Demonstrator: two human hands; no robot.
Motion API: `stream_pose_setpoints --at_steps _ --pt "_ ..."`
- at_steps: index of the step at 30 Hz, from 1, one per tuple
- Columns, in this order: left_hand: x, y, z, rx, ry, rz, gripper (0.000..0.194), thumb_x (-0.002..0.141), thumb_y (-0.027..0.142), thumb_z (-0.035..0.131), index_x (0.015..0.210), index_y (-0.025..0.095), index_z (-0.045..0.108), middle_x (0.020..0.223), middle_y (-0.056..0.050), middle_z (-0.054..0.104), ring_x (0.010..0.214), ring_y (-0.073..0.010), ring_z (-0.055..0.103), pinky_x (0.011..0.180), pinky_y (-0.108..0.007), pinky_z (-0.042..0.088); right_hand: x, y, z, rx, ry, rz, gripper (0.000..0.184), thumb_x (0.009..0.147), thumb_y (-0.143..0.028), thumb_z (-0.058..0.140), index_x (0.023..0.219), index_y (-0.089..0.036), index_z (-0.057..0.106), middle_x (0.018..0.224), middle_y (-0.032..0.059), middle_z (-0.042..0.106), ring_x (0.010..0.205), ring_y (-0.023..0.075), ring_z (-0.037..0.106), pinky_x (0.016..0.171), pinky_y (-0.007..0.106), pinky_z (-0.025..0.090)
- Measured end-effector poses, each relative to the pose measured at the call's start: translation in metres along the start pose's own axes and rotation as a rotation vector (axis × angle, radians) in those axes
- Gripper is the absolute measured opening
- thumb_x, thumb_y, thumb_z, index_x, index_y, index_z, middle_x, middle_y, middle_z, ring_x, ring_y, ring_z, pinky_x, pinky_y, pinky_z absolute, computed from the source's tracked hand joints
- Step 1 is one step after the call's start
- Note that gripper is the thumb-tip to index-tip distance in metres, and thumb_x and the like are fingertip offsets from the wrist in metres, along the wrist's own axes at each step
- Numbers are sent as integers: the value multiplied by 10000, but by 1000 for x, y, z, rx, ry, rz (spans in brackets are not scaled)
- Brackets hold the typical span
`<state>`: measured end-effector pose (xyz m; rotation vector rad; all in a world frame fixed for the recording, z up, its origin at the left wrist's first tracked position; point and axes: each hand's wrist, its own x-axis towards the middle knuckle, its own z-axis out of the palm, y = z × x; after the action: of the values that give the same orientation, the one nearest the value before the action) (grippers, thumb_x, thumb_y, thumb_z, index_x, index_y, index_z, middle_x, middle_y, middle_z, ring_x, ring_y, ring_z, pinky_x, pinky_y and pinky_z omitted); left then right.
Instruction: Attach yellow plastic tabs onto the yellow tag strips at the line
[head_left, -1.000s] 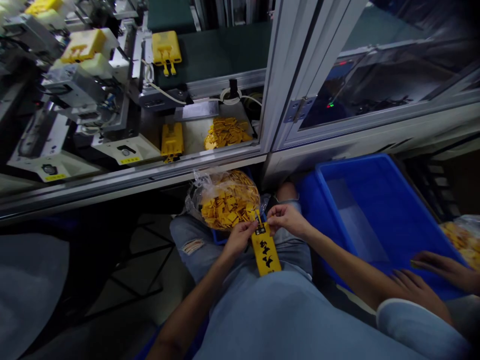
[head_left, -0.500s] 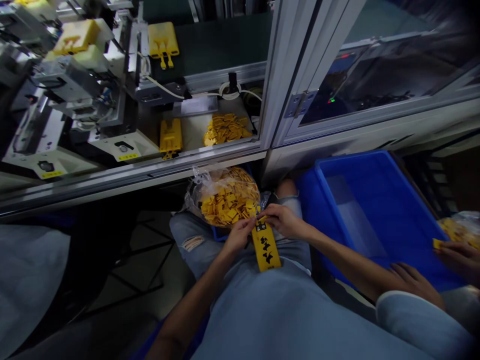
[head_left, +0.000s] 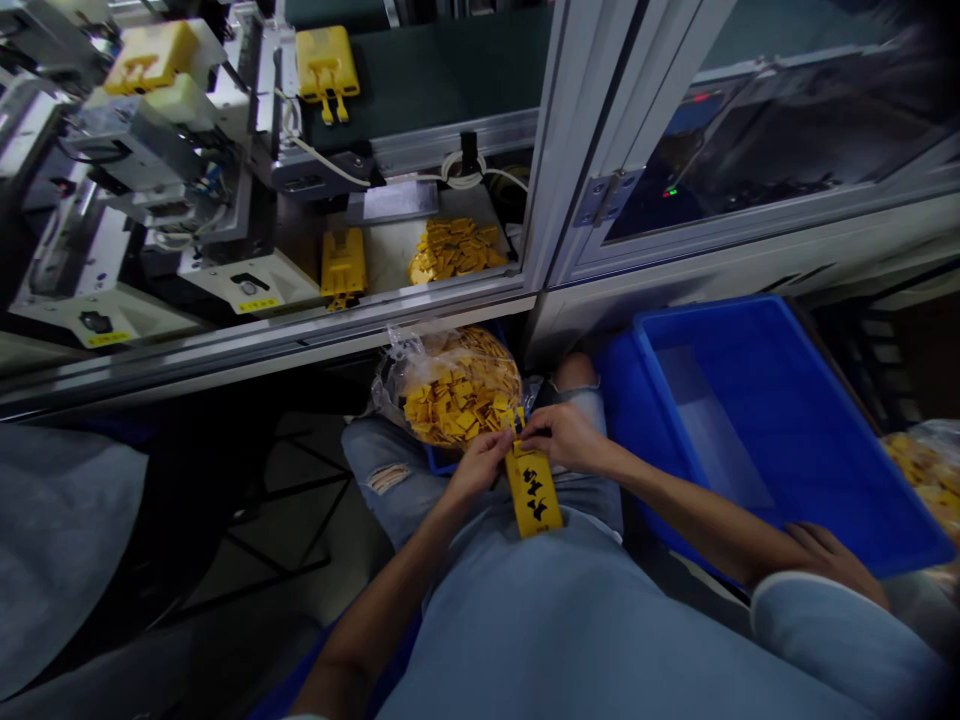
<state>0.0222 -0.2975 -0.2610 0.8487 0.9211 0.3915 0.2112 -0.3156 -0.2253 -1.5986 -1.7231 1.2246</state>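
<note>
A long yellow part with black cut-outs (head_left: 532, 493) lies across my lap. My left hand (head_left: 480, 464) pinches its top end from the left, and my right hand (head_left: 564, 437) closes on the same end from the right, fingers curled. Just beyond them a clear plastic bag of small yellow pieces (head_left: 456, 388) rests on my knees, touching the part's top.
A blue bin (head_left: 757, 420) stands at my right. A co-worker's hand (head_left: 832, 555) rests by its near edge, beside another bag of yellow pieces (head_left: 926, 475). Ahead is a machine ledge with a pile of yellow pieces (head_left: 454, 250) and yellow fixtures (head_left: 343, 265).
My hands and the yellow part stay together on my lap, shifted slightly up. The co-worker's far hand has left the blue bin's edge and gone out of view.
</note>
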Motion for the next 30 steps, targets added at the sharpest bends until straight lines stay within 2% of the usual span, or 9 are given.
stream_pose_setpoints --at_steps 3,6,16,19,21,23,26,28,30 --pt "1 0 -1 0 -12 9 632 706 724 702 791 97 679 715 -50 635 630 -142 541 601 -241 402 -1 1 2 31 23 65 94 755 -143 744 785 -220 789 785 -2 743 717 161 662 664 228 459" --pt "1 1 -1 13 -25 7 644 705 730 697 802 93 686 710 -55 637 628 -150 544 609 -251 408 -1 1 2 28 19 70 90 760 -138 741 778 -213 787 775 1 739 708 161 659 656 231 456" --pt "1 0 -5 52 -105 52 600 727 697 702 754 98 677 708 -52 620 661 -144 517 646 -246 388 -5 18 7 -35 38 -159 85 790 -174 736 796 -234 797 864 35 661 806 171 611 719 263 452" --pt "-5 7 -11 158 -100 90 562 744 659 701 758 98 683 701 -42 604 654 -132 484 629 -238 362 -9 16 9 18 70 -132 79 775 -195 745 827 -236 787 874 40 639 778 169 589 696 269 446" --pt "-12 15 -15 248 -83 108 485 791 584 674 750 101 675 682 -23 574 644 -121 450 619 -233 345 -10 11 9 70 101 -60 177 732 -242 787 905 -213 762 854 35 626 730 158 559 654 257 433" --pt "-20 28 -17 344 -87 120 348 819 449 651 780 104 678 704 -7 569 671 -120 444 643 -230 353 -10 7 9 132 14 28 220 729 -314 783 882 -169 717 753 8 588 649 127 497 575 226 380" --pt "-36 51 -13 480 -199 147 168 808 233 584 869 127 700 805 5 613 763 -137 486 724 -235 385 -8 0 8 186 -230 88 260 769 -368 710 708 -143 596 598 -48 448 559 77 358 492 198 254" --pt "-47 61 -7 559 -240 148 208 763 149 551 901 144 707 833 13 624 785 -146 496 731 -240 384 -6 -4 8 186 -301 80 290 738 -355 709 662 -154 514 576 -66 383 551 64 305 481 196 214" --pt "-55 65 -2 618 -172 108 256 707 113 545 902 146 707 817 14 616 772 -153 487 690 -243 366 -6 -7 10 205 -342 71 293 702 -320 709 648 -166 466 572 -73 352 550 60 287 478 193 202"
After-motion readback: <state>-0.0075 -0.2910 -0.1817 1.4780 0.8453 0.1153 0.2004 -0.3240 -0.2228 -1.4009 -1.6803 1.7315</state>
